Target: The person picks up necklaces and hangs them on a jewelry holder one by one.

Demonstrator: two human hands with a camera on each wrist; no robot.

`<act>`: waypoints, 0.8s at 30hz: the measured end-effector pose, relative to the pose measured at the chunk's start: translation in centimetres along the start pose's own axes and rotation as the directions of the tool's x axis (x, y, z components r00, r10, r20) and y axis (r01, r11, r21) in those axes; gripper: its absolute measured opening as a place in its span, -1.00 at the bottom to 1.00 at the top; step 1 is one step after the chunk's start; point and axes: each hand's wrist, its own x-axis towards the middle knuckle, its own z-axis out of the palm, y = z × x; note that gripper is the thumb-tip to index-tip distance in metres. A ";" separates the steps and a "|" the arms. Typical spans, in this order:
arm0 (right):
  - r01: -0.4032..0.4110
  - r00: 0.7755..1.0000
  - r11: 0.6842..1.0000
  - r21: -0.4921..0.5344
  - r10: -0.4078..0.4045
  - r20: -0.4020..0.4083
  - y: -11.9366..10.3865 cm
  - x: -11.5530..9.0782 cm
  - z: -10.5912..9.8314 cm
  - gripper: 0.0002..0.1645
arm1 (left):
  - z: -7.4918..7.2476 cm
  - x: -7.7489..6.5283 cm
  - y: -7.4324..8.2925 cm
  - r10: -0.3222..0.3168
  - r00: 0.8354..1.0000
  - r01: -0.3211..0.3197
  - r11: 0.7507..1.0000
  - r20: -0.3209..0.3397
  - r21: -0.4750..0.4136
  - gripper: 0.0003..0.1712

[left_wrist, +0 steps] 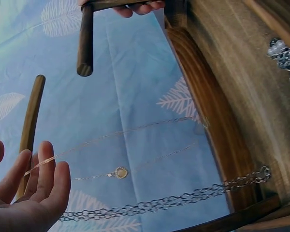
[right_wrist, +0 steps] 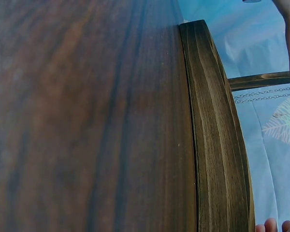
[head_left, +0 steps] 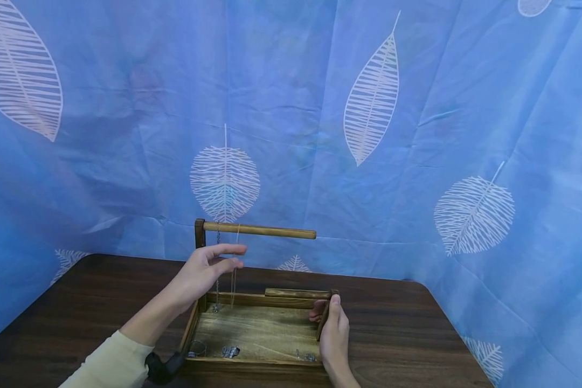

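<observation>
A wooden jewelry stand has a tray base (head_left: 257,362), a tall left post (head_left: 200,235) bearing a long rod (head_left: 267,231), and a shorter right post (head_left: 323,322) with its own rod (head_left: 291,293). My left hand (head_left: 201,274) is raised by the long rod, thumb and fingers apart. Beside its fingertips hangs a fine necklace (left_wrist: 87,144) with a small round pendant (left_wrist: 121,172). A thicker silver chain (left_wrist: 150,205) hangs closer to the tall post. My right hand (head_left: 336,337) grips the shorter post, its fingers partly hidden behind it.
Inside the tray lie a silver chain heap (head_left: 230,352), a thin ring-shaped piece (head_left: 197,348) at the left and small jewelry (head_left: 309,357) at the right. The stand rests on a dark wooden table (head_left: 397,334). A blue leaf-print cloth (head_left: 291,108) hangs behind.
</observation>
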 end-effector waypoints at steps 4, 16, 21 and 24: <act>-0.004 1.000 1.000 -0.006 0.004 -0.001 0.0 0.0 0.0 -0.17 | 0.1 -0.3 -0.6 -0.005 1.000 0.005 1.000 0.004 -0.002 -0.57; 0.006 1.000 1.000 0.004 -0.006 0.009 -0.1 0.0 -0.1 -0.19 | 0.4 -0.8 -1.8 -0.030 0.999 0.030 0.999 -0.010 -0.022 -0.58; 0.006 1.000 1.000 0.005 -0.006 0.016 -0.1 0.0 -0.1 -0.19 | 0.0 -0.9 -2.3 -0.016 1.000 0.016 0.999 0.007 -0.030 -0.58; 0.002 1.000 1.000 0.002 -0.002 0.017 -0.1 0.0 -0.2 -0.19 | -0.3 -1.0 -2.5 -0.009 1.000 0.010 1.000 0.004 -0.008 -0.59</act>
